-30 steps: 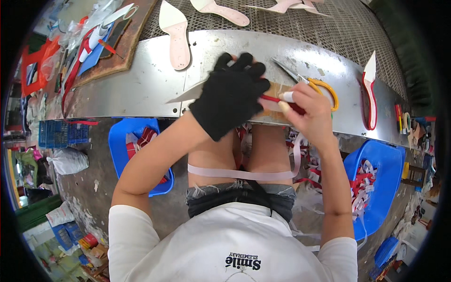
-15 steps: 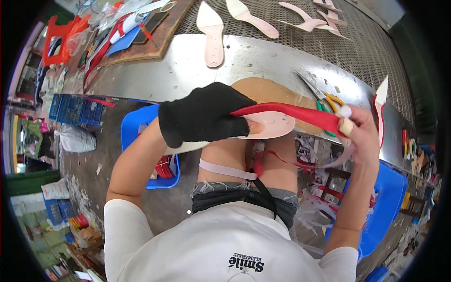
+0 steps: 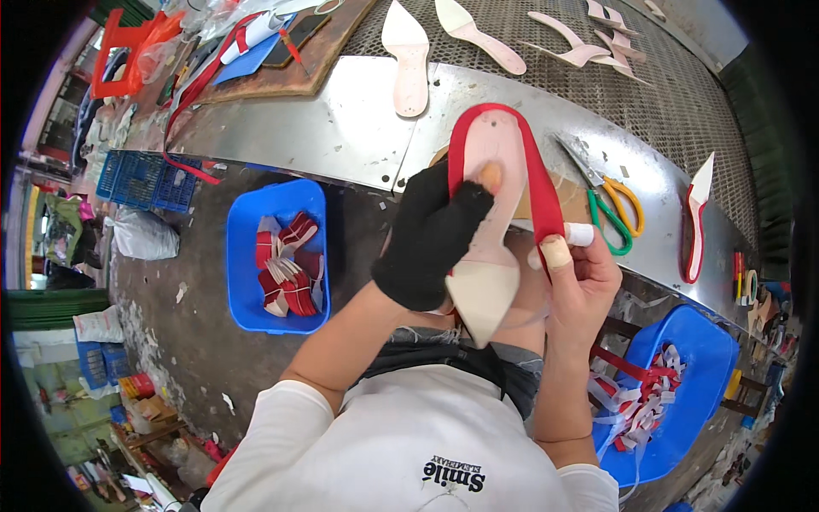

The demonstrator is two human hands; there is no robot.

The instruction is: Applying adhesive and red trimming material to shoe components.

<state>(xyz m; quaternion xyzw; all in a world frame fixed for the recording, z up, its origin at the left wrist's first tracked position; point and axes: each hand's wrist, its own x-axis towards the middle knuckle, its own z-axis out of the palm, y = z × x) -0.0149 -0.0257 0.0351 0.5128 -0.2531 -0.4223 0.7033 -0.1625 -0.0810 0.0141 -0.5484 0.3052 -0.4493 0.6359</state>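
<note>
A shoe insole [image 3: 503, 224], pale pink with a whitish pointed toe, is upright before me, its heel away from me and its toe toward my body. My left hand [image 3: 426, 243], in a black glove with the thumb tip bare, is closed around its left side, thumb on the face. A red ribbon [image 3: 541, 189] runs around the heel edge and down the right side, where it stands off from the insole. Its lower stretch is pinched in my right hand [image 3: 582, 277], which has tape on its fingers. Scissors [image 3: 630, 209] with green and orange handles lie just beyond that hand.
More insoles [image 3: 409, 72] lie on the metal bench and its mesh; one with red edging [image 3: 698, 213] is at right. A blue bin [image 3: 235, 286] of red and white bundles stands left, another blue bin [image 3: 704, 346] of scraps right. A wooden board [image 3: 328, 60] is far left.
The insole has swung from lying crosswise to heel-away, and the ribbon now wraps around its heel. My left hand has moved right and nearer; my right hand has come left and lower.
</note>
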